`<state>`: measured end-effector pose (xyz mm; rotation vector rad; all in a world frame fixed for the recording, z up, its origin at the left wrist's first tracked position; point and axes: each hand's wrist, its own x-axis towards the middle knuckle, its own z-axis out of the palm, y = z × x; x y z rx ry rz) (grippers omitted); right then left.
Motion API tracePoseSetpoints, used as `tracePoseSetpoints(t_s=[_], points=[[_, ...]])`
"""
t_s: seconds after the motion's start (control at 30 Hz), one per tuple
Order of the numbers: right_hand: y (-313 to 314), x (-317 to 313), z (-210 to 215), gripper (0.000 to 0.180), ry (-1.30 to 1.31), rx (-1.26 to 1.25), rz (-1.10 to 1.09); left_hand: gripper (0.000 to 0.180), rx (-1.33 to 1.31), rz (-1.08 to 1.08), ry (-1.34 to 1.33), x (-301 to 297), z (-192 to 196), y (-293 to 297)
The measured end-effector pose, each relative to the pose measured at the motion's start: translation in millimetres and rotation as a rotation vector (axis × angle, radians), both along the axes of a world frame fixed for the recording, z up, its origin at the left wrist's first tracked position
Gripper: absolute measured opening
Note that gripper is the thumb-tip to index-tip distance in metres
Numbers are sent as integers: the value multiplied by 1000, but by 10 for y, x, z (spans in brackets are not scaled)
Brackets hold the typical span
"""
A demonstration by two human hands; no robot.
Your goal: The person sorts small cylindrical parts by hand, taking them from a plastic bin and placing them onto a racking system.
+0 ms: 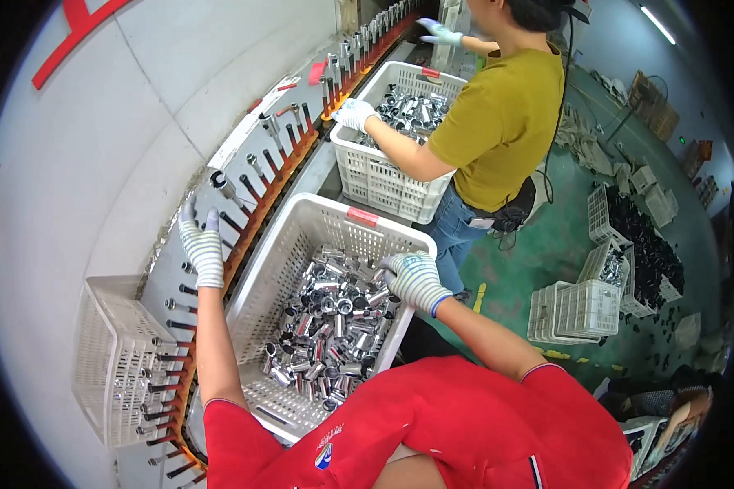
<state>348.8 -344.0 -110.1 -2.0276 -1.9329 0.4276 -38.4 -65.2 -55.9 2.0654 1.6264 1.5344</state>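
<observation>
My left hand (201, 251), in a striped white glove, is raised beside the row of upright rods on the conveyor (235, 259). Its fingers are apart and I see nothing in them. My right hand (418, 281), gloved the same way, reaches over the right side of a white plastic crate (253, 306). Its fingers are curled by the metal pieces inside; what they hold, if anything, is hidden. Many short shiny chrome tubes (334, 330) lie jumbled in that crate. Near my left hand, a chrome piece (223, 181) sits on one of the dark rods.
A co-worker in an olive shirt (497, 114) stands ahead, gloved hands by the conveyor and a second white crate (391, 183) of chrome parts. Another crate (110, 367) stands left beyond the conveyor. Stacked crates (575, 310) and black parts (648, 244) lie on the green floor.
</observation>
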Motion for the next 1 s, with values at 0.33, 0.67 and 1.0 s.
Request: tracePoseSetpoints(t_s=[0.33, 0.67, 1.0], points=[[-19, 13, 52, 28, 93, 72, -23, 84, -305, -181, 197, 738, 395, 1513], [-70, 8, 118, 31, 67, 20, -29, 29, -17, -59, 547, 934, 318, 696], [-135, 21, 67, 33, 25, 75, -1, 24, -181, 137, 449, 163, 471, -196]])
